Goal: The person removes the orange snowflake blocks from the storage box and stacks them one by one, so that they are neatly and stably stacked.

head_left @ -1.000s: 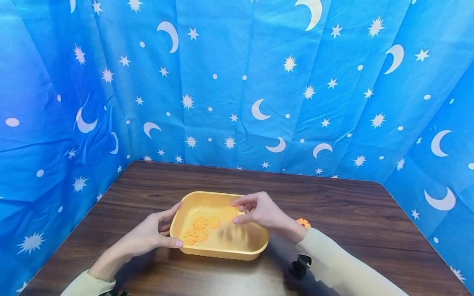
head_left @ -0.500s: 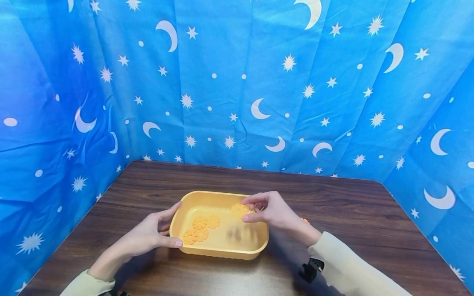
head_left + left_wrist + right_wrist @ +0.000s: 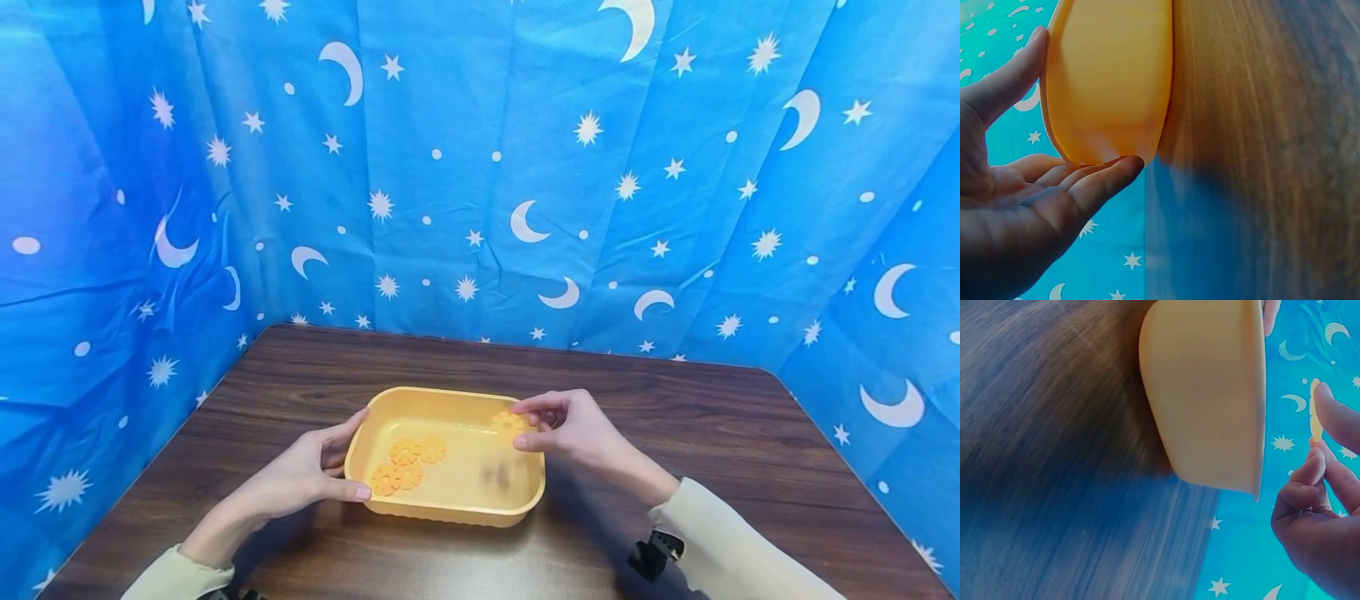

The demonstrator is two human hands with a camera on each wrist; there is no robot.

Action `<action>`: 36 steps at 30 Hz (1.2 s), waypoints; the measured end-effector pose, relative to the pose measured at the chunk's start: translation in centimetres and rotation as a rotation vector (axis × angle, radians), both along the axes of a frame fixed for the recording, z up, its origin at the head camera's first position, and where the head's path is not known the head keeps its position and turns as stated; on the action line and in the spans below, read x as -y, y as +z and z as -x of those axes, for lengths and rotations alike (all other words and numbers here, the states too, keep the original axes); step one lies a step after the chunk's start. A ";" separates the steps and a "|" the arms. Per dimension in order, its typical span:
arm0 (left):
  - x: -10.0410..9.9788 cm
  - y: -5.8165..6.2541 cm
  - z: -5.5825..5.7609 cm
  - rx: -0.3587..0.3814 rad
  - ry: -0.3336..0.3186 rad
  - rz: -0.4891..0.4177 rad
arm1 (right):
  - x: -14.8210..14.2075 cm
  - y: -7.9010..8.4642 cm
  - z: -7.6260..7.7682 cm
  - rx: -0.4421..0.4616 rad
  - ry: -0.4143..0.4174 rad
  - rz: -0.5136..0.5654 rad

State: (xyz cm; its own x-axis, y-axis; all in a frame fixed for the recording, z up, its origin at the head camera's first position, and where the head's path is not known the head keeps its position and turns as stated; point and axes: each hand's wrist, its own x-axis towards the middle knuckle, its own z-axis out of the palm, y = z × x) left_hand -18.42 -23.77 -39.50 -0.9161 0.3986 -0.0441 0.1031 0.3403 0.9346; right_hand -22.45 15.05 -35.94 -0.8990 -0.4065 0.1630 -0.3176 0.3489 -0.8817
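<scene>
My left hand (image 3: pixel 296 479) grips the left end of a yellow plastic basin (image 3: pixel 450 510), with the thumb at the near corner. In the left wrist view its fingers spread along the basin's end wall (image 3: pixel 1110 81). Several orange flower-shaped discs (image 3: pixel 406 451) lie together in the basin's left part. My right hand (image 3: pixel 573 427) pinches another notched flower disc (image 3: pixel 509 424) over the basin's far right corner. Seen edge-on in the right wrist view, that disc (image 3: pixel 1315 411) is between thumb and fingertip, out past the basin rim.
The basin stands on a dark wood-grain table (image 3: pixel 315 375). A blue curtain (image 3: pixel 450 200) with white moons and stars hangs behind the table and at both sides. A black strap device (image 3: pixel 655 554) is on the right wrist.
My right hand has moved right across the basin with the disc, which now shows more fully. The orange disc on the table is now hidden behind the right arm. The left hand stays put.
</scene>
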 end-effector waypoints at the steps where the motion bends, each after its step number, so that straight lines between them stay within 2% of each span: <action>1: 0.0 0.0 0.0 0.000 -0.001 -0.001 | -0.2 -0.1 0.0 -0.004 -0.001 -0.002; 11: 0.0 0.1 0.1 -0.002 0.001 0.008 | -1.5 -0.3 -0.1 0.015 -0.036 0.023; 24: 0.1 0.0 0.0 -0.002 -0.021 -0.019 | -3.5 -1.1 -0.3 0.046 -0.087 0.001; 36: 0.2 0.0 0.0 -0.007 -0.023 -0.013 | -5.5 -1.0 -0.7 0.100 -0.157 -0.004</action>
